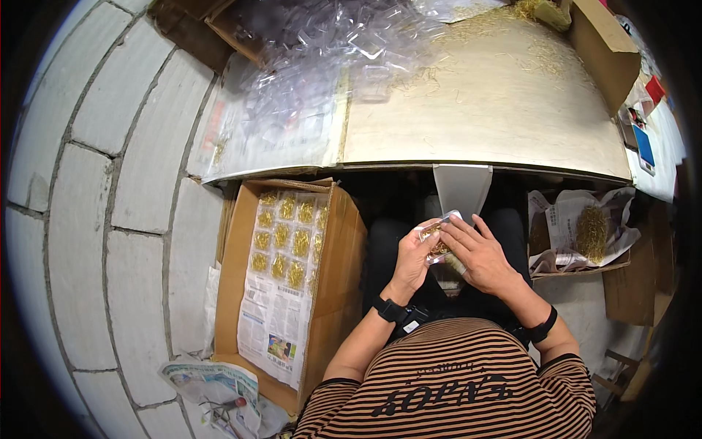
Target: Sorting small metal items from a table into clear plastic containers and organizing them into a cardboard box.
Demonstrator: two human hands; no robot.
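In front of my lap, a small clear plastic box point(437, 255) with gold-coloured thin metal pieces inside is held between both hands. My left hand point(412, 263) grips its left side, thumb on top. My right hand point(477, 256) lies over its right side, the fingers pressed together across the lid and hiding part of it. To the left, a cardboard carton point(340, 293) lined with newspaper contains rows of similar filled boxes point(300, 241). Just beyond my hands is a pale grey chute point(463, 187) below the table edge.
A heap of clear plastic boxes point(365, 51) covers the back left of the table point(482, 124). Loose gold pieces are scattered at its back right. A newspaper-lined tray point(545, 219) with a gold heap point(591, 233) stands at right. Crumpled newspaper point(219, 384) lies lower left.
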